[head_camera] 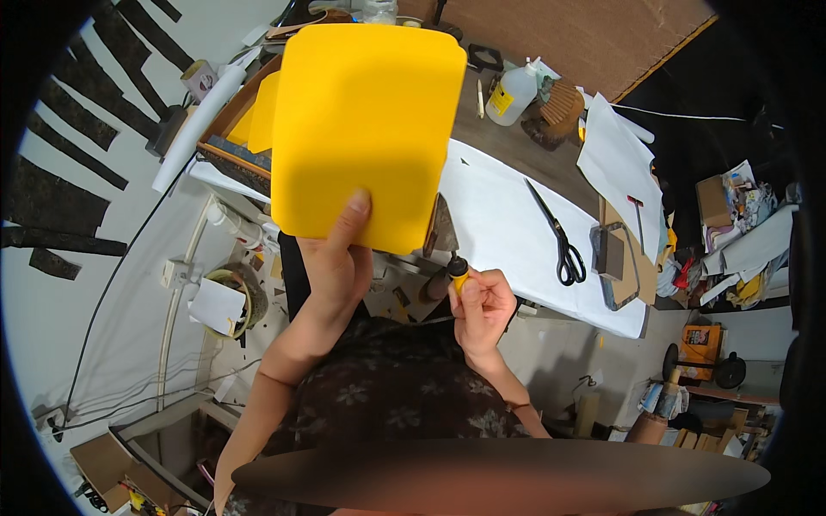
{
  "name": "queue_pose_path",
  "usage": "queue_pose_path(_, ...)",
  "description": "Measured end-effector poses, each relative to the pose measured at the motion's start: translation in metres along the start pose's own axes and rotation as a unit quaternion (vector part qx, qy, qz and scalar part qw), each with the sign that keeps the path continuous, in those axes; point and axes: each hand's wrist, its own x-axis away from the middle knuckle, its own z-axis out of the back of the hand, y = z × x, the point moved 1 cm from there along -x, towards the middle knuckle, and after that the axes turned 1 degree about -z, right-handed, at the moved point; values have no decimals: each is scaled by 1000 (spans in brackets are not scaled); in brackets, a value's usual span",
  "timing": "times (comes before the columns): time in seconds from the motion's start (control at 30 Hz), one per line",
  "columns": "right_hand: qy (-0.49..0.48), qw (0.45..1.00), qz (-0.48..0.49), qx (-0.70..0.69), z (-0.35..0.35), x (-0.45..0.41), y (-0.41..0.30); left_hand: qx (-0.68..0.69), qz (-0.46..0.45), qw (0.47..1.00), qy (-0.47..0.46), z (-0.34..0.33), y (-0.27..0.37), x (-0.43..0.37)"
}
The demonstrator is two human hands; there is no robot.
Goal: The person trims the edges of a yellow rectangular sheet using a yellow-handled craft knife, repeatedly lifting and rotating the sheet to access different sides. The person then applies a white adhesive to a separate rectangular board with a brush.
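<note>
My left hand (339, 261) holds up a yellow sheet with rounded corners (368, 129), its thumb on the near face and its fingers hidden behind. My right hand (483, 308) grips the yellow handle of a scraper or putty knife (459, 269), whose broad metal blade (442, 227) stands beside the sheet's lower right edge. Whether blade and sheet touch cannot be told. Right of my hands, black-handled scissors (560, 240) lie on white paper (503, 226) over the table. More yellow pieces (263, 116) lie in a wooden tray (233, 103) behind the held sheet.
A pump bottle (513, 93), a brush (548, 122) and a pen (480, 99) stand or lie on the table's far part. At right are a dark block (610, 255) and a red-headed tool (637, 213). A waste bin (255, 300) stands on the floor at left.
</note>
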Motion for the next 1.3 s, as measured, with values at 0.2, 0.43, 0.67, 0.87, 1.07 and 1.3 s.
queue_pose_path(0.2, -22, 991, 99, 86, 7, 3, 4, 2, -8, 1000, 14, -2, 2, -3)
queue_pose_path(0.43, 7, 985, 120, 127, 12, 4, 9, 14, -20, 999, 26, -5, 2, -3)
queue_pose_path(0.67, 6, 980, 126, 157, 9, 2, 16, 35, 11, 999, 35, -8, 6, -2)
queue_pose_path(0.87, -1, 978, 151, 146, 14, -5, 9, 15, 16, 999, 33, -6, 7, -2)
queue_pose_path(1.07, -9, 988, 110, 110, 12, -9, 6, 17, 44, 999, 0, -3, 5, 5)
queue_pose_path(1.3, 16, 995, 93, 46, 7, -16, 0, -19, 37, 997, -67, 4, 2, 11)
